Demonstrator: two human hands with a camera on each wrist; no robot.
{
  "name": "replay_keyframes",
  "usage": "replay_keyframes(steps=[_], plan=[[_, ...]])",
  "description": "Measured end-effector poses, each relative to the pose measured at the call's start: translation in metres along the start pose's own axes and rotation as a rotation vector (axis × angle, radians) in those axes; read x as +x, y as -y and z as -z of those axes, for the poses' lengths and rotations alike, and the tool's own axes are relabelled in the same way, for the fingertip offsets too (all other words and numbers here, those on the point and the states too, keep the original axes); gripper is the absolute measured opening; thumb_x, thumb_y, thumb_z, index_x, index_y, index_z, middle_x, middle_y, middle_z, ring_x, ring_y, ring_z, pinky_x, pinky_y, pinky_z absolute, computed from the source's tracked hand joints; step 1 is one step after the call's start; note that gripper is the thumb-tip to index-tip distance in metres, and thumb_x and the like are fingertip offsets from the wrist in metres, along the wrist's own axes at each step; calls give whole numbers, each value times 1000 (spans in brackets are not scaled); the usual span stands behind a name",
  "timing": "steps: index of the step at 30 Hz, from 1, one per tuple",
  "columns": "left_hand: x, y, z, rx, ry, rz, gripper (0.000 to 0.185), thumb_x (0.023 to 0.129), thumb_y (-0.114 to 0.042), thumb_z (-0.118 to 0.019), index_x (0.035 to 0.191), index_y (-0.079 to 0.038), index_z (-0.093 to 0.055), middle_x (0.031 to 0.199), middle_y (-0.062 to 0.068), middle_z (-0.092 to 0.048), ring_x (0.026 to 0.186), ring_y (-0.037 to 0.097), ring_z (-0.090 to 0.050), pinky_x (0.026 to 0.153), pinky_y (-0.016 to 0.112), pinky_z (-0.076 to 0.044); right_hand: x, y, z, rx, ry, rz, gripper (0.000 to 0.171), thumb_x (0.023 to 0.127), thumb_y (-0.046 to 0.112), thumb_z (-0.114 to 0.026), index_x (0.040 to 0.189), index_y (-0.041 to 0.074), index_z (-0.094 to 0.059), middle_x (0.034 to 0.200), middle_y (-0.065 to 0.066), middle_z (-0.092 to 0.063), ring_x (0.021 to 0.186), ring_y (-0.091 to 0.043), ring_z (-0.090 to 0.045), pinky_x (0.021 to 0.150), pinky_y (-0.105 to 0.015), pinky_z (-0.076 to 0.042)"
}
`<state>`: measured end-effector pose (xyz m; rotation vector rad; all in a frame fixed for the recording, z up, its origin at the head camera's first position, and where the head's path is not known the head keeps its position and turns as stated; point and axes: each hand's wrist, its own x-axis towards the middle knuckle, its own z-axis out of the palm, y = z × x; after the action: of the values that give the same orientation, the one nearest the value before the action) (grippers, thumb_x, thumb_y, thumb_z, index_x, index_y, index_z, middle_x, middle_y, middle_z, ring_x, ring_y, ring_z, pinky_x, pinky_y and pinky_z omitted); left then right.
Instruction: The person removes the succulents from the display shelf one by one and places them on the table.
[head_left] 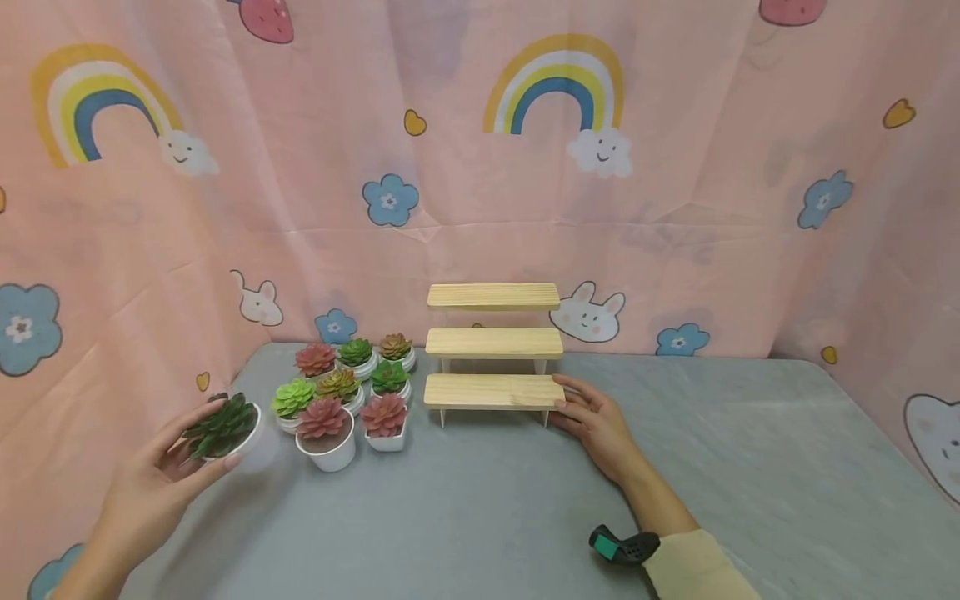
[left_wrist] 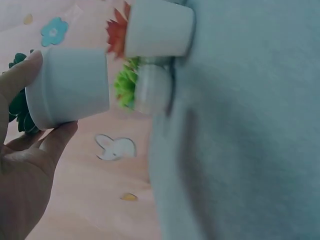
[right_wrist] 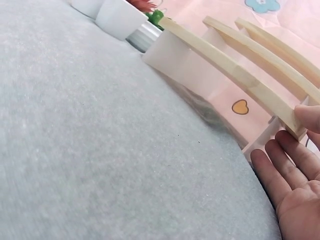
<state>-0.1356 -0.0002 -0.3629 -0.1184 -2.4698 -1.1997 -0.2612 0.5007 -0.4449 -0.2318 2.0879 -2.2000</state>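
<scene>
Dark green artificial succulent in a small white round pot (head_left: 225, 427) is gripped by the left hand (head_left: 161, 483), lifted off the grey tabletop (head_left: 480, 500) at its left edge, pot tilted toward the camera. Left wrist view: thumb on 1 side of the pot wall, fingers (left_wrist: 56, 140) curled under the other, leaves poking out behind the palm. Just right of it is the cluster of 8 more potted succulents (head_left: 348, 392), tightly packed on the tabletop: 3 in the back row (red, green, brownish), 3 in the middle (light green, olive-brown, green), 2 in front (both reddish-pink). The front left one, a reddish-pink succulent in a white round pot (head_left: 325, 433), is nearest the held pot but not touching it. Right of the cluster stands a 3-step light wooden riser with white supports (head_left: 493, 354), all steps bare. The right hand (head_left: 592, 417) lies flat on the tabletop at the right end of the lowest step, fingers straight and relaxed, fingertips touching the step's end, gripping nothing; right wrist view shows the thumb tip at the plank edge and fingers (right_wrist: 280, 165) along the white support. A black and teal wrist device (head_left: 622, 546) sits on the right forearm above a pale yellow sleeve (head_left: 693, 567). Pink printed cloth backdrop with rainbows, flowers and bunnies (head_left: 480, 167) hangs behind and on both sides.
</scene>
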Motion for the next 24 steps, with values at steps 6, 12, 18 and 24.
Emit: replay_keyframes(steps=[6, 12, 18, 24], plan=[[-7, 27, -11, -110, 36, -46, 72, 82, 8, -78, 147, -3, -50, 141, -29, -45, 113, -21, -54, 85, 4, -52, 0, 1, 0, -5, -3, -6, 54, 102, 9, -56, 152, -1, -39, 153, -31, -43, 115, -4, -63, 98, -26, -57], [-11, 43, -25, -226, 85, -82, 70, 82, 14, -74, 145, 4, -48, 144, -27, -44, 120, -18, -54, 85, 8, -55, -1, 0, 0, 5, -5, -10, 53, 102, 8, -56, 152, -1, -39, 153, -30, -44, 119, -9, -63, 99, -27, -57], [-12, 46, -30, -95, 91, -29, 69, 84, 2, -78, 147, -3, -49, 149, -19, -43, 118, -20, -52, 83, 11, -57, -3, 2, -2, -6, -10, -26, 53, 102, 9, -56, 152, 1, -39, 153, -29, -44, 123, -14, -61, 100, -29, -57], [-10, 50, -33, -64, 95, -54, 70, 84, 1, -78, 148, -6, -49, 149, -22, -41, 118, -22, -48, 82, 10, -57, -2, 3, -2, -18, -18, -36, 53, 103, 8, -55, 152, 1, -39, 153, -29, -44, 127, -20, -59, 100, -29, -57]])
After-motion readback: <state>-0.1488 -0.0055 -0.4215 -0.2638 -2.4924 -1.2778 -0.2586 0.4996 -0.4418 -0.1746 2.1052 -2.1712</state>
